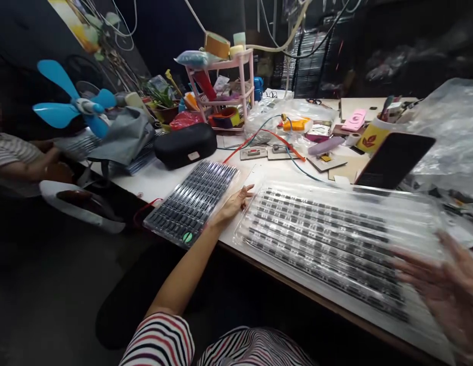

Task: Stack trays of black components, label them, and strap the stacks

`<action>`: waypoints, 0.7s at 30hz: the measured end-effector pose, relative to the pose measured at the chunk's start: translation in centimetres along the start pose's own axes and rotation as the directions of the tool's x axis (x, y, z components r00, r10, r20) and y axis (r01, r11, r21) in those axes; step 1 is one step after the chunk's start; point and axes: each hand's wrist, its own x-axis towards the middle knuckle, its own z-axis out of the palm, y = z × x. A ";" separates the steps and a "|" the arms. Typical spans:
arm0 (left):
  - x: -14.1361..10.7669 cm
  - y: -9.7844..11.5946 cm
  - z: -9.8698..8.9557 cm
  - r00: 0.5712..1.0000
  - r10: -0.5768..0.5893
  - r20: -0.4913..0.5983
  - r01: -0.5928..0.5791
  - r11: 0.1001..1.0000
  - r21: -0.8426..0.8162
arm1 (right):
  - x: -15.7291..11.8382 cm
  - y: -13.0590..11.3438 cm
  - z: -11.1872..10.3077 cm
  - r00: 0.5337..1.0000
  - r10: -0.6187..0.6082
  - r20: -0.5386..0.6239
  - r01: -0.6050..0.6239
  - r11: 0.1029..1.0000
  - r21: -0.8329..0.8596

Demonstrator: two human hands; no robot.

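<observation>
My left hand (pixel 232 207) rests on the white table between two plastic trays, its fingers loosely bent and slightly apart, with nothing visible in them. Beside its fingertips lies a large clear plastic tray (pixel 408 208) with rows of small dark and silvery parts. My right hand (pixel 442 284), blurred by motion, is over the right end of that tray with its fingers spread; I cannot tell whether it touches the plastic. Left of my left wrist lies a second tray (pixel 194 195), filled with dark parts and marked by a round green sticker (pixel 187 237).
Behind the trays are a black case (pixel 185 145), a pink shelf (pixel 242 81), a phone-like dark slab (pixel 394 160) and a yellow-white cup (pixel 374 134). A blue fan (pixel 74 104) stands left. Clear plastic sheeting (pixel 450 137) bulges at right. Another person's arm (pixel 26 165) shows at far left.
</observation>
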 end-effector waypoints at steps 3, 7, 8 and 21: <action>-0.1 0.0 -0.1 1.000 0.000 0.007 0.000 1.000 0.000 | 0.2 -1.9 1.2 0.939 0.338 0.067 -0.344 0.929 0.132; -0.5 0.4 0.2 0.999 -0.008 0.041 0.006 0.999 0.045 | 1.2 -1.0 -0.2 0.916 0.397 0.062 -0.401 0.915 0.052; -0.7 0.6 0.3 0.999 -0.007 0.048 0.003 0.997 0.078 | 1.5 -0.3 -0.7 0.935 0.350 0.054 -0.350 0.937 -0.002; -1.8 -0.4 2.0 0.956 0.237 0.174 -0.276 0.519 0.809 | 3.2 1.1 1.6 0.956 -0.198 0.216 0.280 0.402 -0.872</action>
